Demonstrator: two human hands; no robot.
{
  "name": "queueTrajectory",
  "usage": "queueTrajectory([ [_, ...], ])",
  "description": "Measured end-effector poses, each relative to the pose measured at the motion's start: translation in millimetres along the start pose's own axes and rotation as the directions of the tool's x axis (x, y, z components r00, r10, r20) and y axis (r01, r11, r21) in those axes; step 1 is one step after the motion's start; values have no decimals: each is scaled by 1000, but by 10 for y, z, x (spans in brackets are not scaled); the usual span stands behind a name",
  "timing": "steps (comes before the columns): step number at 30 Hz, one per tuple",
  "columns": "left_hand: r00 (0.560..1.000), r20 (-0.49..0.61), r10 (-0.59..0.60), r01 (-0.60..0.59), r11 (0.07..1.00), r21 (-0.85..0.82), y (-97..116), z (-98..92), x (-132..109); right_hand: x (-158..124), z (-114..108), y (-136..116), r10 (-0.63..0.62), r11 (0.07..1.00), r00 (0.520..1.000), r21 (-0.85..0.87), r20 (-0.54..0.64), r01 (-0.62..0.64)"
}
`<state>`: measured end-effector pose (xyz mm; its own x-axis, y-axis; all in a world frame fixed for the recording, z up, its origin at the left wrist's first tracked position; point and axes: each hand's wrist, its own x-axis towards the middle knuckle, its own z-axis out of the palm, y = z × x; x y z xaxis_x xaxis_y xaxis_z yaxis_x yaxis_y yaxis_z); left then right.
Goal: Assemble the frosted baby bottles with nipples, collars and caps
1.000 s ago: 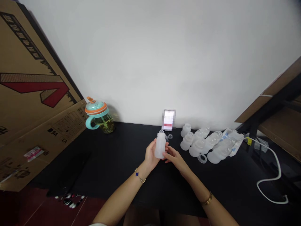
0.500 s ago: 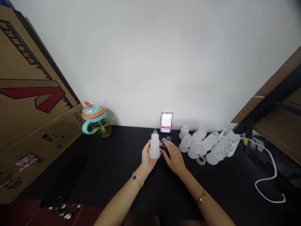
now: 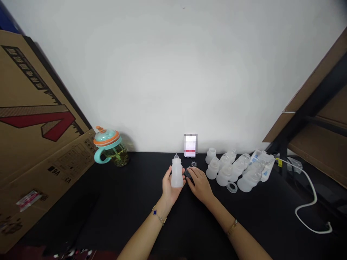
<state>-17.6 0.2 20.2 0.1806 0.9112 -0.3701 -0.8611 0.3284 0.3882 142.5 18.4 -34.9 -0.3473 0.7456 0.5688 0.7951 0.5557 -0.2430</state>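
Note:
A frosted white baby bottle (image 3: pixel 177 176) stands nearly upright in my left hand (image 3: pixel 168 184), whose fingers wrap round it from the left and behind. A clear teat (image 3: pixel 176 156) pokes up from the bottle's neck. Just right of the bottle, my right hand (image 3: pixel 200 184) has its thumb and fingertips at a clear bottle cap (image 3: pixel 188 172), partly hidden by the fingers. Beyond that hand a small clear ring (image 3: pixel 194 164) lies on the black table (image 3: pixel 135 202).
Several frosted bottles (image 3: pixel 224 175) are grouped at the right, with a loose collar ring (image 3: pixel 232 187) in front. A printed packet (image 3: pixel 267 166) and white cable (image 3: pixel 309 177) lie farther right. At the left are a lidded tea jug (image 3: pixel 111 148) and a cardboard box (image 3: pixel 48 144). A phone (image 3: pixel 191 145) leans on the wall.
The view has tilted up slightly. The clear cap has come a little nearer to me, under my right fingertips. My left hand still holds the bottle.

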Motion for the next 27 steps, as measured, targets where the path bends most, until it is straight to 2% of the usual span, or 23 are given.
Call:
queueTrajectory([
  [3, 1000, 8, 14, -14, 1000, 2, 8, -25, 22, -15, -24, 3, 36, 998, 998, 56, -56, -33],
  [9, 1000, -10, 29, -29, 999, 13, 14, -30, 28, -39, -19, 22, 85, 986, 996, 145, 0, -84],
  [14, 999, -11, 41, -41, 999, 15, 26, -32, 40, -58, -4, 35, 161, 956, 987, 253, -20, -151],
  [23, 999, -4, 46, -46, 999, -10, 40, -49, 64, -165, 103, 175, 294, 898, 952, 319, 81, -304],
  [27, 999, -11, 44, -45, 999, -23, 42, -59, 75, -196, 121, 214, 289, 874, 947, 365, 142, -321],
])
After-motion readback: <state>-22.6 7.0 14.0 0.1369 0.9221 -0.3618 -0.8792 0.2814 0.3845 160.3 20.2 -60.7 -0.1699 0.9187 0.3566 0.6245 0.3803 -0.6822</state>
